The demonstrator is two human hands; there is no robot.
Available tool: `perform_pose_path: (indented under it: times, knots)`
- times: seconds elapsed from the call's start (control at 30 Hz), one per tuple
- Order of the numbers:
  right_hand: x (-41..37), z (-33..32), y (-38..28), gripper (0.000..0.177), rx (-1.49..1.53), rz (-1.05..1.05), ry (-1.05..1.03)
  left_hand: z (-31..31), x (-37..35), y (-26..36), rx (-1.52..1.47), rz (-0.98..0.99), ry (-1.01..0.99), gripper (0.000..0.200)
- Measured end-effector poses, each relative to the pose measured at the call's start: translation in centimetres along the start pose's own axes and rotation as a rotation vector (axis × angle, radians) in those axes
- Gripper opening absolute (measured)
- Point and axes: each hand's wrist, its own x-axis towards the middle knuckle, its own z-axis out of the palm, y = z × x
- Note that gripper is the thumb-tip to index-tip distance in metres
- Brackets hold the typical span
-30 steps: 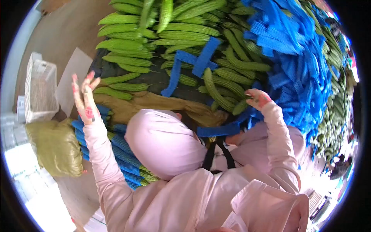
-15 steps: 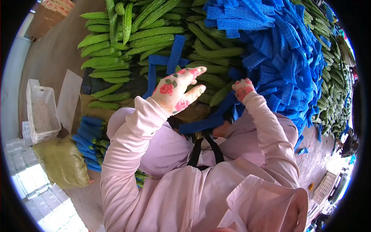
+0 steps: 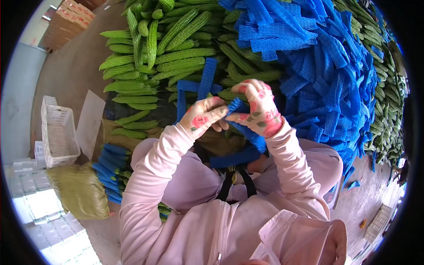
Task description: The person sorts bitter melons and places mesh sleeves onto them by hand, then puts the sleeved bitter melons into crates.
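1 heap of blue mesh sleeves (image 3: 327, 79), too many to count, lies right of piled bitter gourds (image 3: 183, 57), likewise beyond counting. At far left sit 1 stuffed olive bag (image 3: 79, 192) and 1 white plastic crate (image 3: 63, 160). 2 rose-print gloved hands, left hand (image 3: 204, 117) and right hand (image 3: 261, 109), pinch 1 twisted blue sleeve (image 3: 233, 106) between them, before the lap.
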Motion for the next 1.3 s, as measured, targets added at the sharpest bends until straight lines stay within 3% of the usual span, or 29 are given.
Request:
perform_pose_path:
  times: [0.03, 0.07, 0.13, 0.2, 0.23, 0.27, 0.33, 0.4, 0.47, 0.57, 0.6, 0.7, 0.87, 0.93, 0.97, 1.03, 1.07, 1.1, 1.17, 1.2, 1.3]
  knots:
    - [0.0, 0.6, -0.5, 0.044, -0.196, 0.060, 0.170, 0.4, -0.1, 0.1, -0.005, 0.014, 0.130, 0.021]
    - [-0.2, 1.0, -0.8, 0.045, -0.392, 0.120, 0.342, 0.3, 0.1, -0.2, 0.001, 0.019, 0.130, 0.021]
    - [-1.5, 2.6, -1.0, 0.044, -0.373, 0.233, 0.353, -0.1, 0.4, -1.2, 0.184, 0.100, 0.288, 0.018]
    - [-2.5, 4.0, -1.7, 0.035, 0.063, 0.364, 0.189, 0.6, 0.1, -1.2, 0.266, 0.149, 0.311, 0.015]
    - [-2.6, 6.2, -2.4, 0.024, 0.855, 0.507, 0.284, 0.5, 0.7, -2.4, 0.127, 0.247, 0.278, 0.014]
    - [-3.1, 7.7, -2.0, 0.019, 0.937, 0.550, 0.331, 0.5, 1.2, -3.8, -0.014, 0.341, 0.243, 0.014]
    - [-3.2, 7.2, -1.7, 0.017, 0.998, 0.576, 0.319, -0.1, 0.7, -3.5, 0.117, 0.293, 0.210, 0.015]
    - [-4.1, 7.7, 2.1, 0.014, 0.792, 0.656, 0.423, 0.0, 0.4, -2.8, 0.132, 0.101, 0.280, 0.018]
    - [-4.7, 7.4, 6.6, 0.027, 0.203, 0.673, 0.382, -0.5, 0.6, -3.3, 0.063, 0.205, 0.346, 0.023]
    - [-5.6, 9.9, 10.9, 0.041, -0.043, 0.747, 0.293, -1.4, 0.1, -3.2, 0.010, 0.212, 0.292, 0.022]
    - [-5.5, 10.7, 12.2, 0.051, -0.012, 0.828, 0.147, -1.1, -0.2, -2.9, 0.026, 0.181, 0.313, 0.019]
    - [-4.4, 13.0, 13.8, 0.054, -0.028, 1.007, -0.105, 0.0, -1.2, -1.4, 0.041, 0.129, 0.336, 0.016]
    - [-5.7, 19.1, 19.1, 0.055, 0.087, 1.260, 0.138, -0.8, -0.5, -1.7, 0.110, 0.099, 0.312, 0.031]
    - [-5.2, 19.9, 18.7, 0.054, 0.366, 1.417, 0.320, -1.3, -0.3, -2.0, 0.125, 0.047, 0.282, 0.031]
    - [-4.9, 20.1, 18.7, 0.054, 0.368, 1.416, 0.320, -1.8, 0.0, -2.0, 0.164, 0.018, 0.302, 0.036]
    - [-3.9, 19.9, 17.3, 0.031, 1.174, 1.197, 0.553, -2.6, 0.3, -2.6, 0.203, -0.016, 0.325, 0.040]
    - [-3.1, 19.5, 16.5, 0.019, 1.563, 1.018, 0.657, -2.9, 0.6, -3.1, 0.478, 0.163, 0.465, 0.047]
    - [-2.2, 18.0, 14.7, 0.019, 1.563, 1.009, 0.654, -3.0, 1.1, -3.2, 0.752, 0.349, 0.603, 0.053]
    - [-0.9, 14.4, 9.2, 0.007, 1.934, 0.724, 0.629, -2.7, 1.1, -2.4, 0.713, 0.327, 0.558, 0.059]
    - [-0.6, 13.1, 7.2, 0.007, 1.933, 0.723, 0.627, -2.4, 1.0, -2.2, 0.672, 0.298, 0.507, 0.064]
    - [-0.5, 11.1, 3.7, 0.008, 1.893, 0.749, 0.596, -2.1, 1.4, -2.7, 0.612, 0.364, 0.431, 0.049]
